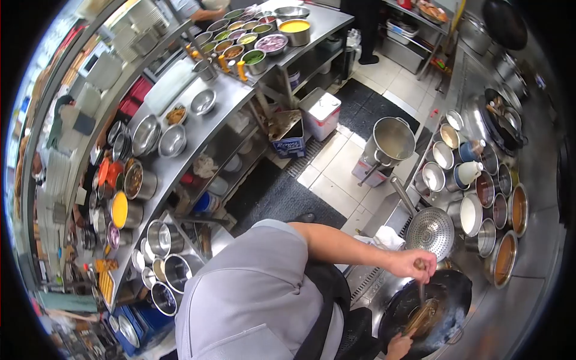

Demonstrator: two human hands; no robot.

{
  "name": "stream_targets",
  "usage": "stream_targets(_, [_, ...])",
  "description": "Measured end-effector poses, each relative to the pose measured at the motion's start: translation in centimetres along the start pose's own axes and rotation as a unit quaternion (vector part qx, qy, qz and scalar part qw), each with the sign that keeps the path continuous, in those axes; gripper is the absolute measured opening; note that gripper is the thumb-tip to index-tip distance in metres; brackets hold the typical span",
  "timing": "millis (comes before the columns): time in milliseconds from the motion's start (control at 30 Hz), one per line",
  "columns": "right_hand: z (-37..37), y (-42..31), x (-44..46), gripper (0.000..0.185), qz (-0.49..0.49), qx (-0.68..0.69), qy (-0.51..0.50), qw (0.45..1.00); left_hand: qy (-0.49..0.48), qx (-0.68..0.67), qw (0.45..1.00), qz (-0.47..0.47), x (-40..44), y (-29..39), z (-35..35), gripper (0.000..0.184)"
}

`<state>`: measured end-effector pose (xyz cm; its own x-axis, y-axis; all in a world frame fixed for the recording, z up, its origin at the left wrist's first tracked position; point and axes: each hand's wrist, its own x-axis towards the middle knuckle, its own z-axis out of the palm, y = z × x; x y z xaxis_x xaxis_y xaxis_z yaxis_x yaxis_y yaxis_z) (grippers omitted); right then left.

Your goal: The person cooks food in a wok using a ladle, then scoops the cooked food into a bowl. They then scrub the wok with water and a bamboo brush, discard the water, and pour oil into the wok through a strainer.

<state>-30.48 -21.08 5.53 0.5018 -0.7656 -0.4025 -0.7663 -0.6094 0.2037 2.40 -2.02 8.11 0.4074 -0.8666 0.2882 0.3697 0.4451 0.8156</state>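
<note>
My left hand (414, 265) reaches over the near rim of a dark wok (393, 306), closed around the upper end of a long-handled utensil (422, 289) that points down into the pan. At the bottom edge, my right hand (399, 346) is closed on a light brown tool, perhaps a brush or whisk (423, 318), whose spread end lies inside the wok. Brownish contents and steam show there, but details are blurred. A perforated metal strainer (430, 233) rests just beyond my left hand, beside a white cloth (384, 238).
Sauce containers (471, 214) line the stove's far side. A large pot (390, 141) stands on the floor-side support, near a white bucket (321, 111). Prep counters (216, 102) hold bowls and pans. Another person's arm (207, 14) shows at the top.
</note>
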Motion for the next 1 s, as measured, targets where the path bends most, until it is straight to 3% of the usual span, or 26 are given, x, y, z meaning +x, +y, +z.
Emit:
stream_targets(33, [0.0, 0.5, 1.0, 0.069, -0.063, 0.005, -0.057, 0.996, -0.028, 0.026, 0.999, 0.008, -0.1, 0.0, 0.6, 0.014])
stream_targets(133, [-4.2, 1.8, 4.0, 0.067, -0.114, -0.037, -0.126, 0.985, -0.061, 0.027, 0.998, -0.004, -0.5, 0.8, 1.9, 0.013])
stream_targets(167, [-10.4, 0.7, 2.9, 0.066, -0.009, 0.231, -0.302, 0.925, -0.053, 0.036, 0.998, 0.004, -0.4, 1.0, 2.0, 0.014])
stream_targets(200, [-11.3, 2.2, 3.3, 0.064, 0.027, 0.32, -0.271, 0.907, -0.032, 0.018, 0.999, -0.008, -0.1, 0.6, 1.8, 0.014])
stream_targets(333, [-11.4, 1.9, 0.6, 0.067, 0.055, 0.277, -0.168, 0.945, 0.037, -0.033, 0.999, -0.023, 0.7, 0.2, 0.9, 0.015])
stream_targets(400, [-7.0, 0.2, -0.3, 0.068, 0.049, 0.343, -0.127, 0.93, 0.055, -0.052, 0.997, -0.01, 0.6, -0.7, 0.8, 0.014])
stream_targets(467, [-2.0, 1.0, 1.3, 0.067, 0.043, 0.55, -0.151, 0.82, 0.055, -0.072, 0.996, 0.002, 0.3, -1.5, 0.3, 0.014])
stream_targets(500, [1.8, 3.3, 4.4, 0.059, 0.102, 0.686, -0.265, 0.67, 0.048, -0.085, 0.995, 0.003, 0.4, -1.7, 0.3, 0.014])
stream_targets(533, [4.8, 6.4, 5.4, 0.051, 0.158, 0.791, -0.352, 0.474, 0.055, -0.092, 0.994, -0.022, 0.3, -0.4, 0.0, 0.016])
stream_targets(567, [2.0, 2.9, 1.9, 0.021, 0.14, 0.786, -0.222, 0.559, 0.07, -0.061, 0.996, -0.011, 0.8, -1.3, -0.8, 0.018])
stream_targets(600, [0.8, 3.2, 1.0, 0.026, 0.007, 0.702, -0.194, 0.686, 0.08, -0.074, 0.994, -0.014, 0.7, -1.2, -1.2, 0.019])
stream_targets(667, [2.7, 6.9, 3.8, 0.055, -0.125, 0.403, 0.034, 0.906, 0.179, -0.099, 0.975, -0.087, 0.8, -0.5, -0.6, 0.023])
stream_targets(700, [-1.5, 5.6, 2.4, 0.055, -0.044, 0.345, 0.038, 0.937, 0.189, -0.118, 0.972, -0.077, 0.9, -0.6, -0.8, 0.022])
stream_targets(733, [-0.4, 6.6, 3.1, 0.057, -0.046, 0.252, 0.193, 0.947, 0.205, -0.067, 0.969, -0.12, 0.9, -0.7, -0.5, 0.017])
stream_targets(800, [0.2, 5.5, 4.1, 0.059, 0.141, 0.235, 0.302, 0.913, 0.216, -0.116, 0.967, -0.066, 1.1, -1.5, 0.1, 0.014])
stream_targets(833, [-0.8, 4.4, 3.1, 0.061, 0.182, 0.246, 0.335, 0.891, 0.222, -0.139, 0.964, -0.055, 1.3, -1.5, 0.0, 0.018])
stream_targets(933, [0.2, 3.0, 3.3, 0.062, 0.059, 0.378, 0.375, 0.844, 0.231, -0.172, 0.956, -0.061, 2.8, -1.2, -1.3, 0.019])
stream_targets(1000, [0.8, 3.7, 3.5, 0.063, -0.042, 0.334, 0.222, 0.915, 0.219, -0.187, 0.955, -0.064, 4.0, -0.9, -1.4, 0.018])
